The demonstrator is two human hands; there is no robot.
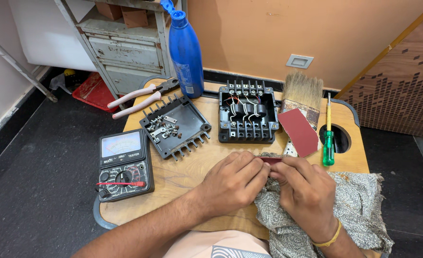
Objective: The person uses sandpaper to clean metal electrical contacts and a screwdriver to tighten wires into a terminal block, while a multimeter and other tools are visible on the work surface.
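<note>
Both hands pinching a small dark-red strip over a grey speckled cloth.

The left hand point(235, 179) and right hand point(304, 188) are meeting at the 6 o'clock edge of the round wooden bench point(197, 167), fingers narrowly closed on a thin dark-red strip of abrasive-looking sheet point(270, 160), mostly hidden between them. It is probably light, flexible and rough; grip it by its ends. The grey speckled cloth point(359, 205) is lying soft beneath the right hand. At 12 o'clock an open black terminal box with wired coils point(247, 114) is sitting; at 9 o'clock, a black analogue multimeter point(124, 165).
</note>
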